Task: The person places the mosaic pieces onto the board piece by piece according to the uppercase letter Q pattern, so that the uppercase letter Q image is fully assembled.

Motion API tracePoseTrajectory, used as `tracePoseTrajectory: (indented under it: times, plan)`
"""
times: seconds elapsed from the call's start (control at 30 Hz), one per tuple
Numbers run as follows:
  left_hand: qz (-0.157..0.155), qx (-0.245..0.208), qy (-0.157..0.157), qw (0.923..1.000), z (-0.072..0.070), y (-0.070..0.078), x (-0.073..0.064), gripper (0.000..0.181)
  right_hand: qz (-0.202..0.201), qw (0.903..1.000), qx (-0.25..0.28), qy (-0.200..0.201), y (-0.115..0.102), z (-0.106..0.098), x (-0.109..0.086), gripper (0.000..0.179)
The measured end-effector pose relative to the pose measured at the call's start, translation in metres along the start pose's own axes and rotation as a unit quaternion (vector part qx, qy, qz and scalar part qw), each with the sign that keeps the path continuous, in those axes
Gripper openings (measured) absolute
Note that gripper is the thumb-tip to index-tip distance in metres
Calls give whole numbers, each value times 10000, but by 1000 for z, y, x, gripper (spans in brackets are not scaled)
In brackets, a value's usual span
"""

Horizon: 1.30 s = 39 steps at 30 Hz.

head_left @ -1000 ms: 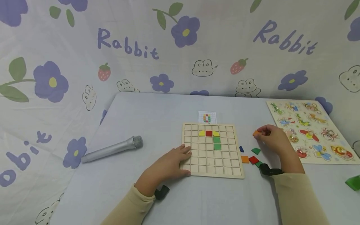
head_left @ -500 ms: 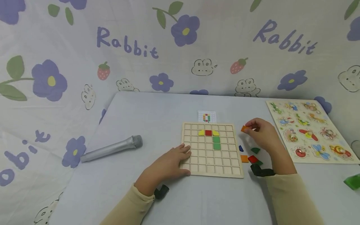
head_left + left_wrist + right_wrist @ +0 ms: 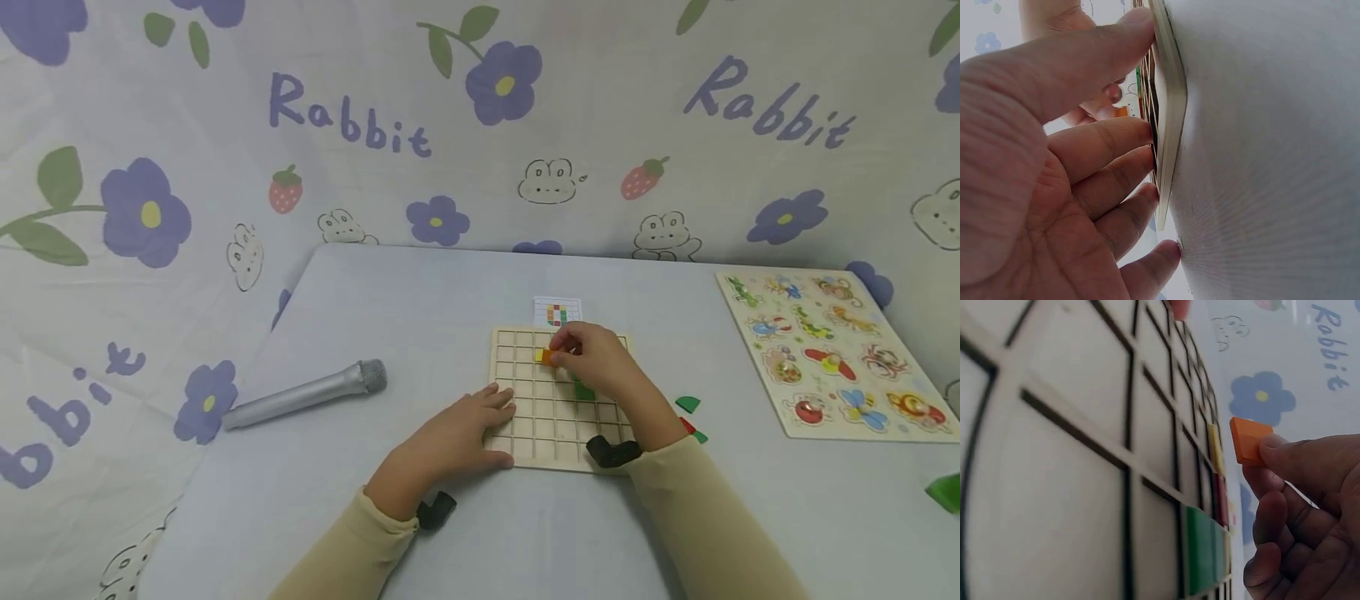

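2 beige sleeves [image 3: 337, 550], extended from the near side. Left hand [image 3: 450, 435]: fingers spread, tips on the left edge of 1 gridded wooden board [image 3: 523, 425]. Right hand [image 3: 600, 360]: thumb and finger pinching 1 orange tile [image 3: 1250, 437], raised above the board's far rows. 1 stretch of pale tabletop [image 3: 427, 333], between board and 1 grey microphone [image 3: 303, 396]. 1 pattern card [image 3: 543, 308], just beyond the board's far edge. 1 animal puzzle [image 3: 836, 354], well right. Backdrop cloth [image 3: 450, 171]: white, purple-flowered.

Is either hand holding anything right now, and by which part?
The right hand pinches an orange tile at one side, thumb on its flat face. The left hand only rests on the wooden board.
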State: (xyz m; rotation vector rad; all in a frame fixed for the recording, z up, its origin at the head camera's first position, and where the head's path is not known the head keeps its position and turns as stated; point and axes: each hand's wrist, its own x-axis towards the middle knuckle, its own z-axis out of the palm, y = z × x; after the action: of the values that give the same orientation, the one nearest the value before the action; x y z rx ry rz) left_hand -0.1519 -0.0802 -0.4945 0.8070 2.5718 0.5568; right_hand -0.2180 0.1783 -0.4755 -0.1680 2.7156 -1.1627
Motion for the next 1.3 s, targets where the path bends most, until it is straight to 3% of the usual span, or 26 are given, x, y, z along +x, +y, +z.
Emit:
tracePoseTrajectory:
  times: [0.3, 0.9, 1.0, 1.13, 1.3]
  plan:
    - [37, 28, -53, 10000, -2, 6, 1, 79, -68, 9995, -283, -106, 7, 14, -1, 6]
    - [21, 54, -6, 10000, -3, 7, 0, 79, -85, 9980, -623, -71, 4, 14, -4, 9]
    - [-7, 20, -6, 10000, -3, 8, 0, 79, -174, 9988, -433, 120, 4, 3, -11, 13]
    - [-47, -16, -30, 10000, -3, 7, 0, 79, -121, 9985, -232, 481, 6, -27, -28, 20]
    - [-90, -40, -42, 9999, -3, 7, -2, 80, 63, 9962, -390, 782, 29, -63, -57, 25]
